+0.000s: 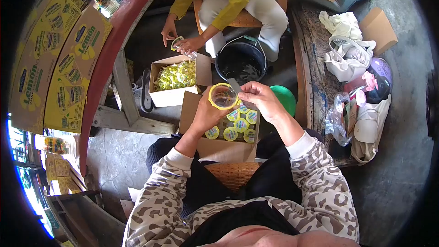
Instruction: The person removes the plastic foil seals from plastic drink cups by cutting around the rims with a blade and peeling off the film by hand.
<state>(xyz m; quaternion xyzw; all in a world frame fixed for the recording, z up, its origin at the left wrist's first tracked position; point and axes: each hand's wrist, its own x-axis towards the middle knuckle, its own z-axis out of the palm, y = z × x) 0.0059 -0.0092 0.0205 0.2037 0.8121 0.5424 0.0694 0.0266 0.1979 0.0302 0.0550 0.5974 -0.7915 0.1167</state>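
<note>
My left hand (206,113) is wrapped round a clear plastic cup (222,97) with a yellow rim, its open-looking round end facing up at me. In my right hand (262,101) a flat grey blade (234,85) is pinched, and it meets the cup's rim on the right side. Whether the blade has a handle is hidden by my fingers. Below both hands stands an open cardboard box (224,151) holding several sealed cups (230,133) with yellow-green printed lids.
Opposite me, a person in a yellow shirt (238,0) holds another cup (177,42) above a box (176,97) of yellow scraps. A black bucket (218,69) of dark liquid and a green round basin (284,100) stand nearby. Lemon-printed cartons (77,73) line the left; bags (345,64) lie right.
</note>
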